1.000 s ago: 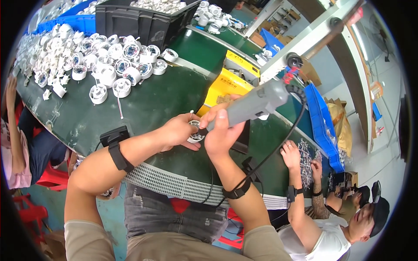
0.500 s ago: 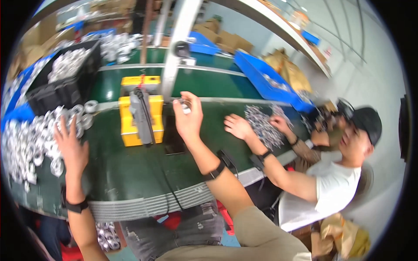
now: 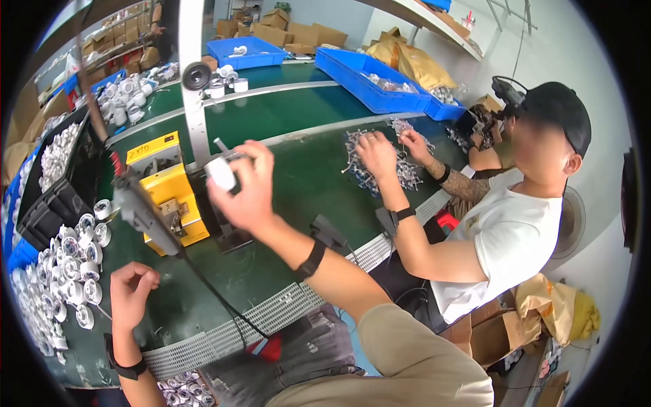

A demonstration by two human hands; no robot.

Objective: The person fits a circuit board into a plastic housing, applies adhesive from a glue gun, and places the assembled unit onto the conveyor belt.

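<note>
My right hand is closed on a white round housing, raised above the bench just right of the yellow fixture. A short grey piece sticks up by its fingertips. Nearer to me, my left hand hovers beside a heap of white-and-silver ring-shaped housings, its fingers curled in; what they hold, if anything, is hidden. Between the hands and the fixture hangs a grey electric screwdriver, its black cable running down toward the bench's front edge.
A black crate of white parts stands at the left. Blue trays sit farther back, beyond a white post. On the right a co-worker handles a pile of small wired parts. A dark upright stand is beside the fixture.
The view has shifted. My left hand has drawn back from the heap, and its spread fingers have curled. My right hand is now near the fixture's right side, still with the white housing.
</note>
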